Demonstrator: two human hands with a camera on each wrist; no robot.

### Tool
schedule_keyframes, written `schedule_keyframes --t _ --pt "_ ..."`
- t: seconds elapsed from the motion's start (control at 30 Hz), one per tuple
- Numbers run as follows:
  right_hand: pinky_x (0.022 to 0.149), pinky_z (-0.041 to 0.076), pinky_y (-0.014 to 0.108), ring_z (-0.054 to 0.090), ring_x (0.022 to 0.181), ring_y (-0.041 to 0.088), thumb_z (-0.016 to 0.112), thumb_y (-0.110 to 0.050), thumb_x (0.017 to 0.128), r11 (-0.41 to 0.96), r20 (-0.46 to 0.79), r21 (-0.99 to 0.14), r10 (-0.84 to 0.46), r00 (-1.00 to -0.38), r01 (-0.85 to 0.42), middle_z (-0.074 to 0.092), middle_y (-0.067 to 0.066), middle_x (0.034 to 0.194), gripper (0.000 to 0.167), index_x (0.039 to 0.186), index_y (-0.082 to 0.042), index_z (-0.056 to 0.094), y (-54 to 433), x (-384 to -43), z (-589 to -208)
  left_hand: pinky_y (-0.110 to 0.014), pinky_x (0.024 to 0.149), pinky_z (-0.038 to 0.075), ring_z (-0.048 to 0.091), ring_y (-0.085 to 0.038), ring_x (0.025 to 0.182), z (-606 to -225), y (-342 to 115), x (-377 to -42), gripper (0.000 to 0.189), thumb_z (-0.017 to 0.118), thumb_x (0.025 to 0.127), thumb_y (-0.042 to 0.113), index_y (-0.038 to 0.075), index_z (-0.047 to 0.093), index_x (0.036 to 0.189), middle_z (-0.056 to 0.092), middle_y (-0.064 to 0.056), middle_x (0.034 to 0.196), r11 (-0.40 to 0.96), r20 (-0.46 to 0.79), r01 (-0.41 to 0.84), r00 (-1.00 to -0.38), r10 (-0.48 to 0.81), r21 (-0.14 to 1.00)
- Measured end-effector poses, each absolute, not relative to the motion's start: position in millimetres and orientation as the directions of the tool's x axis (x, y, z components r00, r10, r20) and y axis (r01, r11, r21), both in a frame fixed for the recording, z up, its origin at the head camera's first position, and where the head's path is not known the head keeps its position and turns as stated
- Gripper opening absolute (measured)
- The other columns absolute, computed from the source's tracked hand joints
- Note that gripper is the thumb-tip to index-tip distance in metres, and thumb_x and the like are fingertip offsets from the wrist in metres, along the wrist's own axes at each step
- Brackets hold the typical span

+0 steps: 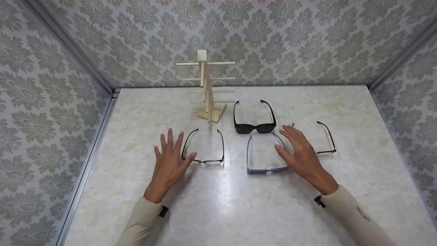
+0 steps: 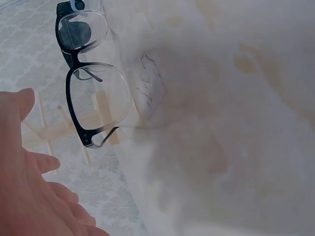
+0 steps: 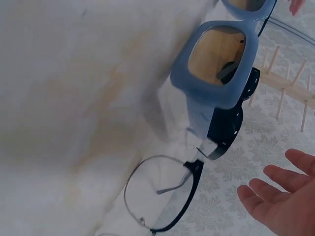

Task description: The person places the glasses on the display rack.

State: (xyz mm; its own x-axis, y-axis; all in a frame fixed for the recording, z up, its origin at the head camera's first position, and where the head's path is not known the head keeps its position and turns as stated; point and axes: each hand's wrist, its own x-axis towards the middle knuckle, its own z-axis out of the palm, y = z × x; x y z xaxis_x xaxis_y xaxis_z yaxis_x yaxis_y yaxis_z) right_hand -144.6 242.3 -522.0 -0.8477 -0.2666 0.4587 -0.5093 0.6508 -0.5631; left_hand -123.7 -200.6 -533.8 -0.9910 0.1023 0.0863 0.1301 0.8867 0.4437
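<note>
Left hand (image 1: 169, 165) spreads wide, empty, at nine o'clock from black-rimmed glasses (image 2: 75, 58); right hand (image 1: 302, 155), loosely extended, empty, three o'clock from blue glasses (image 1: 261, 171); unfolded temples (image 1: 248, 150) likely prop both upright.

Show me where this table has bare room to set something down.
Bare table lies between the sleeves, in front of the blue glasses; left of the wooden stand; and right of the sunglasses, toward the back wall. It's crowded around the right hand, where sunglasses, blue glasses and round glasses sit close together.

Head camera looks down; closer, sideways wrist views share the rack (image 1: 209, 92).
</note>
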Motion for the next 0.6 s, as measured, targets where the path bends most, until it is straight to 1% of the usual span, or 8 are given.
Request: schedule_keyframes --t 0.1,0.2,0.37,0.5,0.6 --pt "0.121 0.045 0.060 0.052 0.149 0.040 0.082 -0.013 0.102 0.613 0.438 -0.616 -0.255 -0.862 -0.495 0.059 0.021 0.158 0.049 0.145 0.004 0.067 233.8 -145.1 -522.4 -0.085 0.125 0.011 0.001 -0.052 0.167 -535.0 -204.7 -121.8 0.087 0.060 0.111 0.058 0.009 0.028 0.175 0.004 -0.025 0.183 0.871 0.110 0.122 -0.991 0.078 0.476" --pt "0.121 0.045 0.057 0.055 0.147 0.037 0.081 -0.013 0.102 0.574 0.421 -0.661 -0.251 -0.872 -0.484 0.061 0.021 0.155 0.049 0.146 0.003 0.067 223.6 -145.4 -521.8 -0.084 0.125 0.014 0.008 -0.052 0.167 -536.8 -208.5 -119.5 0.084 0.063 0.111 0.050 0.006 0.029 0.174 0.008 -0.027 0.182 0.858 0.145 0.117 -0.988 0.050 0.501" --pt "0.119 0.048 0.053 0.058 0.145 0.036 0.079 -0.012 0.103 0.527 0.396 -0.705 -0.263 -0.880 -0.475 0.065 0.021 0.152 0.049 0.149 0.001 0.066 207.0 -144.5 -519.5 -0.082 0.125 0.020 0.020 -0.052 0.164 -539.5 -211.2 -116.8 0.077 0.067 0.112 0.038 0.002 0.034 0.171 0.017 -0.029 0.179 0.835 0.192 0.127 -0.981 0.027 0.535" --pt "0.113 0.053 0.053 0.063 0.140 0.036 0.079 -0.009 0.103 0.484 0.377 -0.740 -0.277 -0.884 -0.467 0.067 0.020 0.149 0.048 0.148 0.002 0.066 195.1 -144.0 -519.5 -0.079 0.126 0.023 0.029 -0.050 0.162 -540.9 -212.5 -115.2 0.071 0.068 0.112 0.033 0.002 0.039 0.169 0.026 -0.029 0.177 0.816 0.196 0.122 -0.981 0.012 0.565" --pt "0.112 0.055 0.055 0.065 0.136 0.036 0.078 -0.009 0.104 0.444 0.350 -0.773 -0.296 -0.889 -0.453 0.067 0.022 0.147 0.047 0.147 0.005 0.065 186.5 -144.1 -519.8 -0.077 0.128 0.023 0.033 -0.049 0.160 -542.2 -213.9 -113.6 0.069 0.068 0.112 0.033 0.003 0.042 0.168 0.032 -0.028 0.175 0.800 0.183 0.106 -0.983 -0.004 0.590"
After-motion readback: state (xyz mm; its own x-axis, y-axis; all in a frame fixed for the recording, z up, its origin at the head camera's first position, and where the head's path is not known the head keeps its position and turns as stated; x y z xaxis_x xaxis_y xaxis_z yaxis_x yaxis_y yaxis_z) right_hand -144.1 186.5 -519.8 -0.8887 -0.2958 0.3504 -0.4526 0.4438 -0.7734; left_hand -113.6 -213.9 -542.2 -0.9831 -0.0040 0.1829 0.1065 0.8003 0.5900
